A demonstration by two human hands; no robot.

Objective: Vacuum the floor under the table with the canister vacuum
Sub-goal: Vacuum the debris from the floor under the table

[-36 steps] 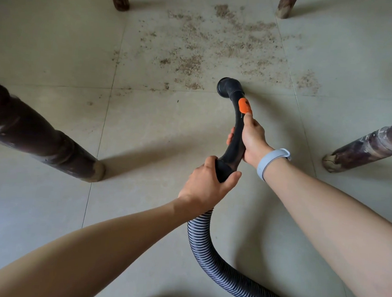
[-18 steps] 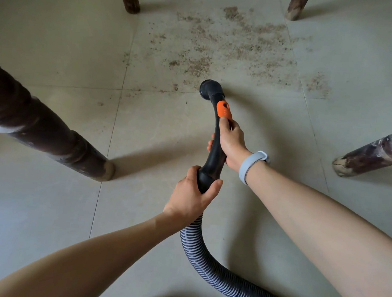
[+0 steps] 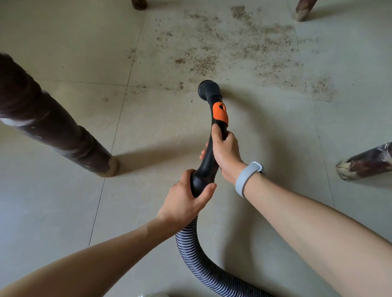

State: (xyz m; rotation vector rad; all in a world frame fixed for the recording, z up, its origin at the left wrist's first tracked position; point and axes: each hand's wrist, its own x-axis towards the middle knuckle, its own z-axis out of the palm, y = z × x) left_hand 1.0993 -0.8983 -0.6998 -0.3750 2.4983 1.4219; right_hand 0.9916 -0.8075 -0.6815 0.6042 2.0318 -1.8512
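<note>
Head view: both hands on the vacuum handle (image 3: 209, 153), a curved black hard-plastic piece w/ an orange slider (image 3: 220, 112) near the front. Right hand (image 3: 225, 154) is clenched round the upper part just behind the slider; left hand (image 3: 185, 203) is clenched round the lower end where the ribbed hose (image 3: 198, 257) joins. Nozzle mouth (image 3: 206, 90) sits low over the tile floor (image 3: 51, 209), at the near edge of the dirt patch (image 3: 241, 50), between the table legs (image 3: 62, 130). Handle looks stiff and light, smooth plastic, so prob. a bit slippery; the two-hand hold near the ends seems right for steering. Hose is soft and springy, likely to drag and twist, so best held at the rigid cuff, not the ribs. Most dirt not yet picked up.
</note>
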